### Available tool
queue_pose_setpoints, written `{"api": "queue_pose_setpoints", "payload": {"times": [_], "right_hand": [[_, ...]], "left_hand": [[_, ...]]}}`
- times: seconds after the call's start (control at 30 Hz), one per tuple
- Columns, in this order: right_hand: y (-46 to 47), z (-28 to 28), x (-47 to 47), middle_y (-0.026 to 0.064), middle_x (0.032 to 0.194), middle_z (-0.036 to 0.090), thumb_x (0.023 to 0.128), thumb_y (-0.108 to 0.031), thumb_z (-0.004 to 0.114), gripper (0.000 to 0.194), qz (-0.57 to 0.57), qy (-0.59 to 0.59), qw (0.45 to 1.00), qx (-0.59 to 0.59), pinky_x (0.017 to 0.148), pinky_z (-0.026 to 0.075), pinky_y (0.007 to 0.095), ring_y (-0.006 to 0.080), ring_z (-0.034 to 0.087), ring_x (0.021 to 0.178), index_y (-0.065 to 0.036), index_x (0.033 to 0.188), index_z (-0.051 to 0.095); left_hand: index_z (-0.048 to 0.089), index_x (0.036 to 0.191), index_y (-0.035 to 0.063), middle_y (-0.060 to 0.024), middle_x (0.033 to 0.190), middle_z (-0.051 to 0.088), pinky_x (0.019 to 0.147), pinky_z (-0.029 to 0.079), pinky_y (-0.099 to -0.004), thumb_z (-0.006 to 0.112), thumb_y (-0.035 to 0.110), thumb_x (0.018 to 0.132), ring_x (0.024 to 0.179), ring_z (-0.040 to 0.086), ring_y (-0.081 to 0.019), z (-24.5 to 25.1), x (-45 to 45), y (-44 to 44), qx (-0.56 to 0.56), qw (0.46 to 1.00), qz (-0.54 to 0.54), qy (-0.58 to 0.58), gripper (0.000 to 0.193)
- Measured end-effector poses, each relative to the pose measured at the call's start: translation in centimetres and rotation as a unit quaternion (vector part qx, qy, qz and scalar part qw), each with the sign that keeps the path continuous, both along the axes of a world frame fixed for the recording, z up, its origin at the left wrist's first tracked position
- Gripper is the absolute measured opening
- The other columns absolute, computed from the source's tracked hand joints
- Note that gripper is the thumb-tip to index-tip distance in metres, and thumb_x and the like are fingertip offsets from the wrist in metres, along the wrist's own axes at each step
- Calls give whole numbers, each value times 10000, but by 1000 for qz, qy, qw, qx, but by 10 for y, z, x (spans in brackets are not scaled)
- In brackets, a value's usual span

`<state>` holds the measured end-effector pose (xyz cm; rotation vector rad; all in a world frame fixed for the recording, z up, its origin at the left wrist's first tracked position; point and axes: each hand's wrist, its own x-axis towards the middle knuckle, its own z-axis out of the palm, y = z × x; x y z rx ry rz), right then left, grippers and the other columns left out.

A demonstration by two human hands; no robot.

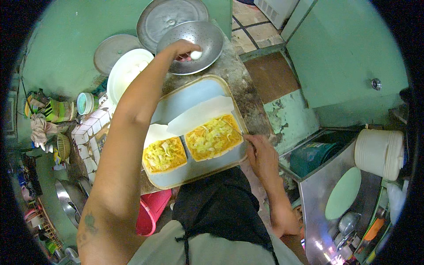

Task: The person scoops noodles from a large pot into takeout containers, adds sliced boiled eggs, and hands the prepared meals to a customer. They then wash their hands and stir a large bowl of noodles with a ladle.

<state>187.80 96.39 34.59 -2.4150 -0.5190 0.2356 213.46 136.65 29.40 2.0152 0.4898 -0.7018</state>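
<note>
My left hand holds a white egg over a perforated metal colander. At the right edge of a light blue tray with a tan rim, my right hand grips the rim, slightly blurred. Two white foam containers with raised lids lie on the tray. The larger holds yellow-orange food topped with shredded pale cabbage; the smaller, to its left, holds the same kind of food. My left forearm covers part of the tray's left side and of a white basin.
Round metal lids lean on the green wall behind the colander. Stacked bowls stand at left. A pink bin is below the worktop. To the right are a metal counter, a green oval plate and a whitish container.
</note>
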Motion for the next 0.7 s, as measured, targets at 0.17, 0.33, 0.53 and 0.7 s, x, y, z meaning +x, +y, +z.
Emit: {"api": "queue_pose_setpoints", "payload": {"times": [0.17,0.33,0.53,0.7], "right_hand": [[3,-4,31,99,1006,626,846,-57,593,296,89,5,991,-102,757,517,420,337,627,919,-120,1131,646],[1,28,16,119,1068,635,839,-29,571,315,67,-27,995,-64,801,518,380,313,636,929,-106,1137,639],[58,36,-70,177,1193,628,963,-175,521,305,-73,110,990,50,965,457,395,328,607,1094,-45,1228,596],[144,-13,-158,74,876,663,979,-178,521,312,-15,200,970,139,728,496,312,167,622,776,-17,1242,571]], "left_hand": [[585,1249,35,-62,911,664,592,524,-236,712,292,869,716,637,-112,55,-62,30,-392,896,126,-168,475],[412,1402,-33,-200,1307,540,1018,486,-361,619,151,898,1153,585,-286,150,-174,85,-482,820,55,-305,575],[305,1449,-56,-221,1344,514,1019,480,-373,543,69,883,1180,561,-318,173,-357,124,-599,710,226,-293,627],[351,1429,-22,-220,1230,555,994,498,-408,445,268,1003,1091,605,-310,88,-500,110,-740,621,196,-168,524]]}}
